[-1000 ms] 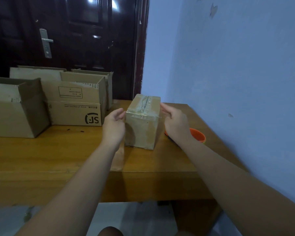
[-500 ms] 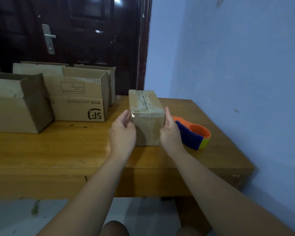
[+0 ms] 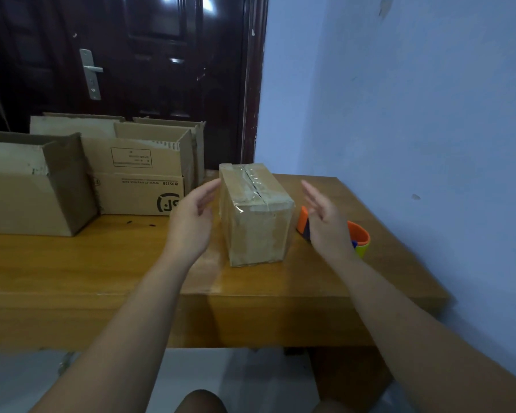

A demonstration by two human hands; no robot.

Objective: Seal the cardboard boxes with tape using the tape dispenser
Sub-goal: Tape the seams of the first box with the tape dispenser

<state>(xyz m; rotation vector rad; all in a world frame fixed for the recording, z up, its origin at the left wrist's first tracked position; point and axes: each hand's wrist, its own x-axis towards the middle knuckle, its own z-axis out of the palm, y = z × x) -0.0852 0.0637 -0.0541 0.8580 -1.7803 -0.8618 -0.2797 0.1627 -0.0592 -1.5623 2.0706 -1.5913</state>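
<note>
A small cardboard box stands on the wooden table, with clear tape running along its top seam and down its near face. My left hand hovers just left of the box, fingers straight, fingertips close to its upper left edge. My right hand is held apart from the box on its right side, fingers straight, holding nothing. Behind my right hand lies the tape dispenser, orange, blue and yellow, partly hidden by the hand.
Several open cardboard boxes stand at the left back of the table: a large one and one with a printed logo. A dark door is behind them. A blue wall borders the table's right side.
Both hands pressed the sides of the small box half a second ago; now they have come off it and spread apart. The box has been turned since one second ago.
</note>
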